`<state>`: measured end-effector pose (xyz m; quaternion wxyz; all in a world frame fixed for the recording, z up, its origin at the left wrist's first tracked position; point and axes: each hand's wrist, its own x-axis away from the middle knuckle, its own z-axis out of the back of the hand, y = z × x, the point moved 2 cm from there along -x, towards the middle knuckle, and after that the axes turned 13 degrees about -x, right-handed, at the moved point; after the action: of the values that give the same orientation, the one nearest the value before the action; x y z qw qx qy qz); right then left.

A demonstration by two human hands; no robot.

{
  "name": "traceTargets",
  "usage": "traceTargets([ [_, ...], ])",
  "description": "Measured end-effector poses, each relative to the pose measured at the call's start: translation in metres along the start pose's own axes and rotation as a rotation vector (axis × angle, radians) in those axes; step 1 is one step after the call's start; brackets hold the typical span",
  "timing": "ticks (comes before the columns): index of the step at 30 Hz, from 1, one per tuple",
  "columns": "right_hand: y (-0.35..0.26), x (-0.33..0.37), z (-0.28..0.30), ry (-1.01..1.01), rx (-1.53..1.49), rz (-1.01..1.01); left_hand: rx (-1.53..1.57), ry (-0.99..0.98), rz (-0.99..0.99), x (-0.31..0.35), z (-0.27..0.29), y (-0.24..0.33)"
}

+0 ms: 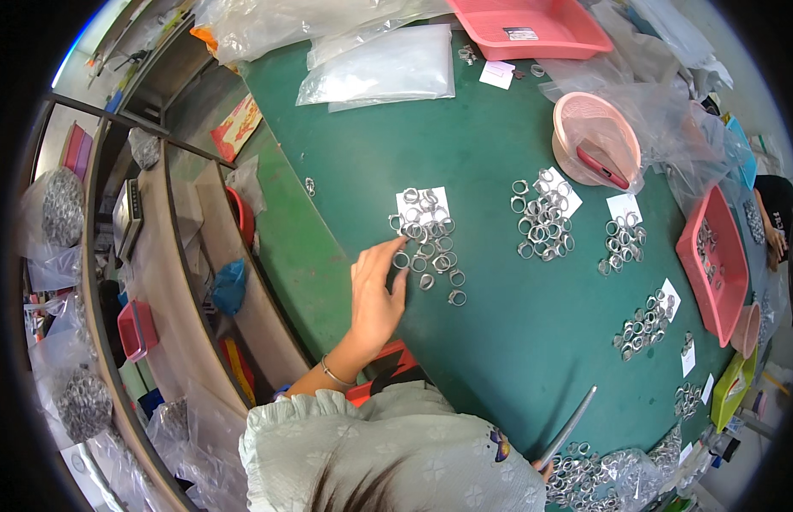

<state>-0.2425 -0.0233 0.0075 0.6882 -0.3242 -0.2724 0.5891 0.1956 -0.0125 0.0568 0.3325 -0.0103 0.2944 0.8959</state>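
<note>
Your left hand point(375, 294) is resting at the near left edge of a loose pile of silvery metal rings point(422, 230) on the green tabletop point(490, 341). Your thumb and index finger are standing slightly apart around one ring, and whether they are pinching it you cannot tell from this view. The pile is partly covering a white paper card point(440, 198) just beyond your fingertips.

Your right hand point(546, 468), mostly hidden by your sleeve, is gripping a tapered grey rod point(571, 422), which is pointing up and away from it. More rings are crowding just right of that grip, beside a clear plastic bag point(640, 469).

Well to the right of your left hand, a pink rectangular plastic tray point(729, 282) is holding a scatter of small metal pieces. Beyond and right of that hand, a round peach plastic basket point(576, 107) is containing clear plastic film and a flat red object point(601, 166). Farther beyond, a coral-pink rectangular tray point(567, 43) is showing a white label point(520, 34) inside.
</note>
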Motion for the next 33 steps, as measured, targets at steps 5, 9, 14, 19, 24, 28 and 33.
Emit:
traceTargets([
  [5, -0.004, 0.004, 0.002, -0.007, -0.003, -0.001, -0.043, 0.029, 0.049, 0.0, -0.008, -0.013],
  [9, 0.007, 0.003, 0.007, -0.037, -0.004, -0.056, 0.039, 0.028, 0.018, 0.002, -0.017, -0.015],
  [14, 0.012, 0.007, 0.004, 0.025, 0.004, -0.019, 0.108, 0.064, 0.029, 0.009, -0.011, -0.007],
  [19, 0.018, 0.007, 0.005, 0.033, -0.011, 0.076, 0.051, 0.125, -0.072, 0.025, -0.013, -0.003],
  [24, 0.012, 0.008, 0.004, 0.003, -0.074, 0.06, 0.011, 0.106, -0.059, 0.033, -0.019, 0.001],
  [28, -0.002, 0.006, 0.005, -0.061, -0.074, 0.068, 0.13, 0.102, -0.015, 0.031, -0.023, -0.005],
  [33, -0.002, 0.009, 0.004, -0.026, -0.003, 0.08, 0.914, -0.179, 0.395, 0.033, -0.018, 0.008],
])
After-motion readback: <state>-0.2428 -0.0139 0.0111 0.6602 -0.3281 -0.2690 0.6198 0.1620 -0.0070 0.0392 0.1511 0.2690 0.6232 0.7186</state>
